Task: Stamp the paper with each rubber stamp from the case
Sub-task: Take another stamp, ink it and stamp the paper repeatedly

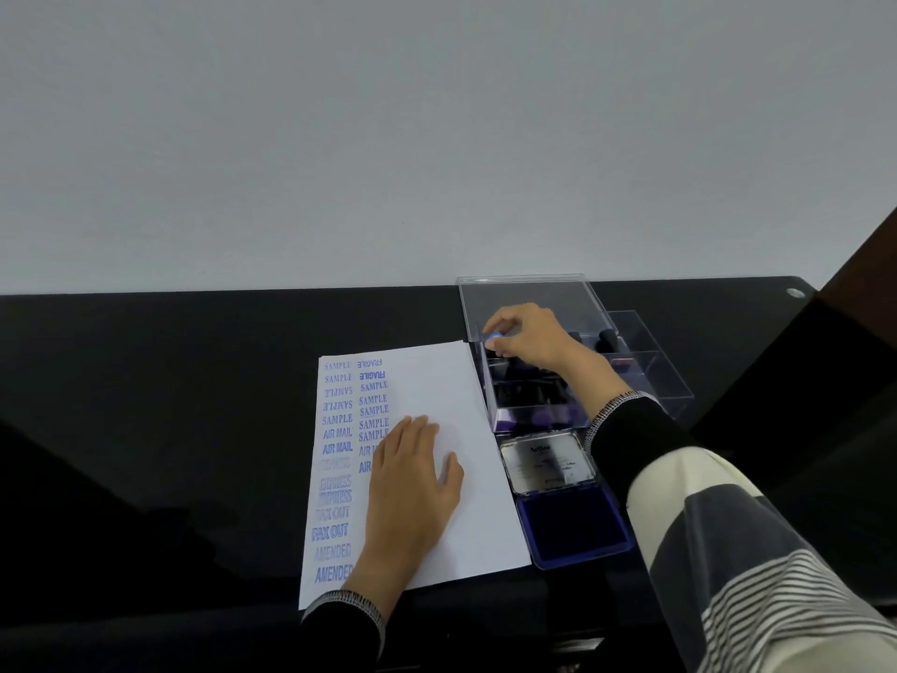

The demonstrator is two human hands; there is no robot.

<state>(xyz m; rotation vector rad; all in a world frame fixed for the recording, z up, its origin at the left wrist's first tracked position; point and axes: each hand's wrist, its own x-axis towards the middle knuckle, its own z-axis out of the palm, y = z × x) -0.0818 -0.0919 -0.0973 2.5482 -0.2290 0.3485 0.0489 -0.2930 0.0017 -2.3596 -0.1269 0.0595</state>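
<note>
A white paper (437,381) lies on the black table, with two columns of blue stamp prints down its left side. My left hand (412,478) rests flat on the paper, fingers straight. To the right of the sheet stands a clear plastic stamp case (534,410) with its lid up. Dark stamps fill its compartments. My right hand (524,337) reaches into the case's far left corner and pinches a rubber stamp (495,338) with a blue label on top. An open blue ink pad (573,527) lies in front of the case, its silver lid (548,461) folded back.
The black table (194,405) runs up to a pale wall at the back. A second clear tray (650,376) sits to the right of the case. A dark wooden edge shows at the far right.
</note>
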